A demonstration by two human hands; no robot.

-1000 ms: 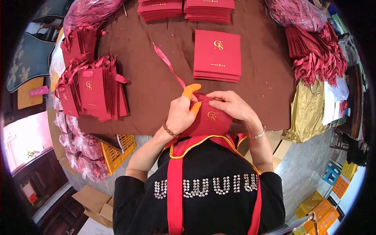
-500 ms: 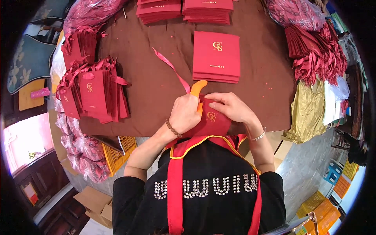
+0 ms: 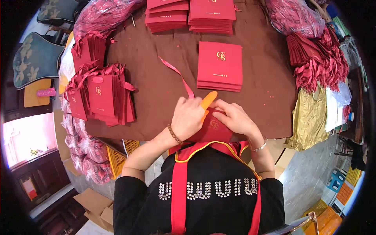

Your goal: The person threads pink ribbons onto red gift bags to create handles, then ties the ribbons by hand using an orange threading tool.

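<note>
1. Red paper bag (image 3: 213, 127) sits at the table's near edge, pinched between left hand (image 3: 188, 117), orange fingertip cover (image 3: 208, 100) raised, and right hand (image 3: 234, 116), fingers curled on its top.
2. Light, stiff card; likely creases easily, best gripped by the edges.
3. Pink ribbon (image 3: 176, 74) trails away; flat red stack (image 3: 220, 66) with gold emblem lies beyond, finished bags (image 3: 100, 96) left.

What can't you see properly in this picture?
- Red paper bag: in the head view, both hands cover most of it, left hand and right hand.
- Pink ribbon: its near end disappears behind the left hand.
- Fingertips: tucked out of sight under the hands.
- Stacks at the top: cut off by the picture's edge.
</note>
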